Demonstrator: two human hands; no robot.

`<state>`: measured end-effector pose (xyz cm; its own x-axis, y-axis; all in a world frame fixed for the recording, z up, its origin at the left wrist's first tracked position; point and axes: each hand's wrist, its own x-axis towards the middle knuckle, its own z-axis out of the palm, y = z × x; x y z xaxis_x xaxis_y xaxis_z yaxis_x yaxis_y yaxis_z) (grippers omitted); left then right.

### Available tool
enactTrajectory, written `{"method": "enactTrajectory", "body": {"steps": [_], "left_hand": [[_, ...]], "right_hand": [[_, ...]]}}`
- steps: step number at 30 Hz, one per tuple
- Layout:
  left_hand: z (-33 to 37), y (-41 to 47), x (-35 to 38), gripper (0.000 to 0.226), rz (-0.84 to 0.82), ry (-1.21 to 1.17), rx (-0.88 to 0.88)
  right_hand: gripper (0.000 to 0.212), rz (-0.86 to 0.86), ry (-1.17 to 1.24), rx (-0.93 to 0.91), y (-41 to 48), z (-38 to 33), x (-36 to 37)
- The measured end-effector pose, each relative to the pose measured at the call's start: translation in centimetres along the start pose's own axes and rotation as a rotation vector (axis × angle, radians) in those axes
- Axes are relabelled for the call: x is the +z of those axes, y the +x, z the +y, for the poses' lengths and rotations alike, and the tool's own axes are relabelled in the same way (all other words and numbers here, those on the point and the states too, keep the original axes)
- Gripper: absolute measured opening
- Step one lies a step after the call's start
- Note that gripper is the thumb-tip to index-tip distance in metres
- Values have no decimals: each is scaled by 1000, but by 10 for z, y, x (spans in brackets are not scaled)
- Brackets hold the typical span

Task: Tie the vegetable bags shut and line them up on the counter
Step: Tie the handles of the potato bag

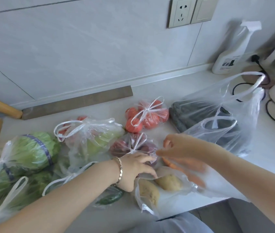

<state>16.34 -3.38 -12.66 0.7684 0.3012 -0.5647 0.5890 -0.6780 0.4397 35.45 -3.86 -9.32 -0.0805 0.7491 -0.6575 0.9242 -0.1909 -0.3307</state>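
Our left hand [134, 167] pinches the clear potato bag's [158, 187] rim, right hand [182, 147] open, empty; potatoes may roll off the table [268, 148] edge.

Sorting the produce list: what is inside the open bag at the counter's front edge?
Two potatoes show through the open bag. Anything under them is covered.

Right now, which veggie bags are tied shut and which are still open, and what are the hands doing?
Tomato bag: tied in a bow.
Red onion bag: knotted.
Lettuce bag: tied.
Potato bag: open, lying down.
Big bag with dark vegetables: open, handles loose.
Left hand: touching the potato bag's mouth.
Right hand: open, above the carrots.
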Motion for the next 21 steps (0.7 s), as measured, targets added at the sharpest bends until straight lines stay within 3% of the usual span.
{"method": "enactTrajectory", "body": {"steps": [2, 4, 8, 10, 12, 14, 16, 19, 21], "left_hand": [[9, -5, 2, 47, -37, 5, -22], [16, -5, 10, 15, 79, -40, 6], [13, -3, 31, 32, 633, -49, -23], [13, -3, 35, 28, 846, -66, -185], [15, -3, 37, 21, 951, -273, -397], [16, 1, 38, 27, 998, -676, -562], [20, 4, 35, 27, 1069, -1191, -656], [25, 6, 30, 20, 961, -1868, -654], [27, 8, 30, 20, 850, -1973, -632]], "right_hand": [[69, -61, -121, -21, -13, 5, 3], [76, -139, -277, -62, -22, 11, 14], [77, -163, -450, -122, -25, 26, 39], [62, -60, -270, -51, -20, 31, 38], [41, 54, -16, 40, -16, 30, 30], [23, 101, 414, 87, -16, 27, 24], [30, 75, 871, 104, -19, 20, 25], [30, 63, 1271, 39, -18, 13, 37], [34, 26, 1258, 4, -17, 10, 45]]}}
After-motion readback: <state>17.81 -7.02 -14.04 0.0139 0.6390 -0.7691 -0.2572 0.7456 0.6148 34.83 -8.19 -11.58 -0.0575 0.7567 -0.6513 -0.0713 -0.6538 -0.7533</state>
